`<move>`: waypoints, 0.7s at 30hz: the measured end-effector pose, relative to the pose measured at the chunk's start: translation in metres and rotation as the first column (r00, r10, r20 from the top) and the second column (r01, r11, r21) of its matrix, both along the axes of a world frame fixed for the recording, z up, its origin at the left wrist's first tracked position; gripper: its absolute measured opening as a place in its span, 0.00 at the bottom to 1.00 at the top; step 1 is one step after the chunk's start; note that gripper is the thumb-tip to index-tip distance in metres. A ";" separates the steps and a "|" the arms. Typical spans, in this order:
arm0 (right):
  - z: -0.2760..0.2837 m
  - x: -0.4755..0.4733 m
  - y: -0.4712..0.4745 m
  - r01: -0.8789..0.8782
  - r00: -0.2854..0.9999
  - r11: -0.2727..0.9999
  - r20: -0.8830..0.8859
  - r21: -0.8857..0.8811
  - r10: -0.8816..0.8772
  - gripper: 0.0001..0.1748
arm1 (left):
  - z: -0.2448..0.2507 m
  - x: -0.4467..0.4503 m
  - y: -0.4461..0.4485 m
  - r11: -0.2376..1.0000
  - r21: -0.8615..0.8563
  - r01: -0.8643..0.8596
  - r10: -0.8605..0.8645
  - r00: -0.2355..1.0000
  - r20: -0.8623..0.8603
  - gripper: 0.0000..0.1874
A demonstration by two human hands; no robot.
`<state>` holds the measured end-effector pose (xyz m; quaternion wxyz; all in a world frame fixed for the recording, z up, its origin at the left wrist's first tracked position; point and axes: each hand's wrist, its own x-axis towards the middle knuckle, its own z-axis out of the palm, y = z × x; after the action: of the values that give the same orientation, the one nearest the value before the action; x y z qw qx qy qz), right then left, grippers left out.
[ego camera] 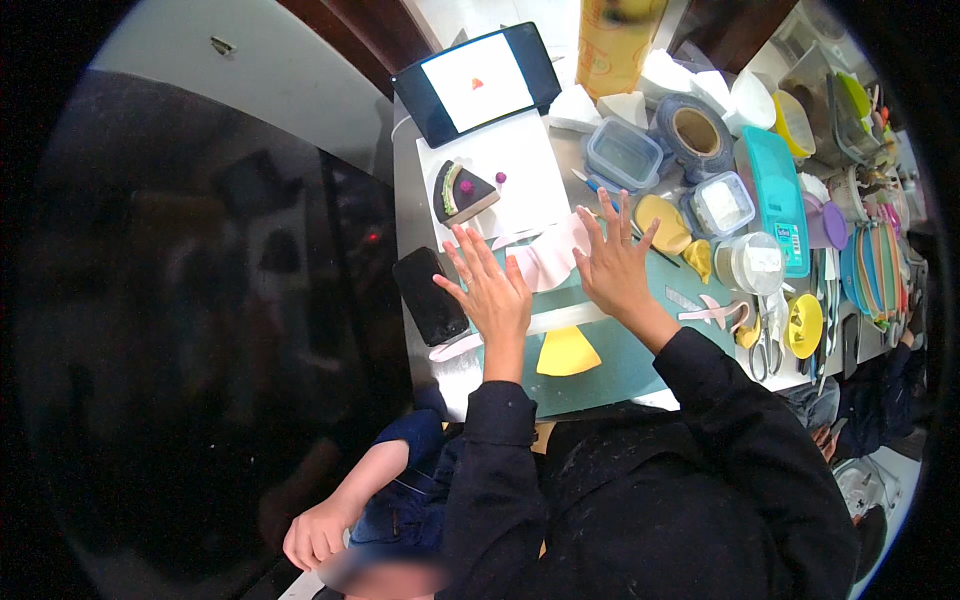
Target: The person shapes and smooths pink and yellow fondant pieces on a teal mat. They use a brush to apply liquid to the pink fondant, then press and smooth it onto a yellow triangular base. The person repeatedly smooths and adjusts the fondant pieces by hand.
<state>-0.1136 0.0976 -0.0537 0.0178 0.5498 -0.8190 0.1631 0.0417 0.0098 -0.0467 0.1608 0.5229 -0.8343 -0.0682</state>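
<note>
Both of my hands are raised over the work table with fingers spread. My left hand (491, 292) is above the green mat's left side, beside a black phone (431, 296) and a dark cake-slice model (463, 193) on white paper. My right hand (619, 259) hovers at the right end of a thin pale pink sheet (546, 255); whether its fingertips touch the sheet I cannot tell. Neither hand grips anything. Below them, a whitish strip (562, 318) crosses the green mat (637, 360), and a yellow fan-shaped piece (568, 352) lies nearer to me.
A propped tablet (478, 82) stands at the back. To the right are a clear plastic container (624, 154), a film roll (694, 131), a teal box (776, 202), a round tub (750, 262) and scissors (761, 345). Another person's hand (319, 532) is at lower left.
</note>
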 end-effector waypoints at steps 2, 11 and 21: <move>0.006 0.008 0.012 -0.012 1.000 0.999 0.024 0.036 0.011 0.33 | 0.004 0.008 0.016 1.000 0.001 -0.014 0.014 1.000 0.009 0.34; 0.031 0.040 0.119 -0.335 0.940 0.932 0.110 0.137 0.322 0.23 | 0.018 0.088 0.144 0.940 0.326 0.100 -0.161 0.973 0.166 0.29; 0.023 0.046 0.096 -0.287 0.955 0.953 0.111 0.101 0.276 0.14 | 0.004 0.082 0.145 0.978 0.165 -0.128 0.142 0.987 -0.073 0.24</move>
<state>-0.0673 0.1934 -0.0303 -0.0766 0.6526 -0.7404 0.1419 0.1233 0.1550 -0.0425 0.1576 0.5863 -0.7812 -0.1458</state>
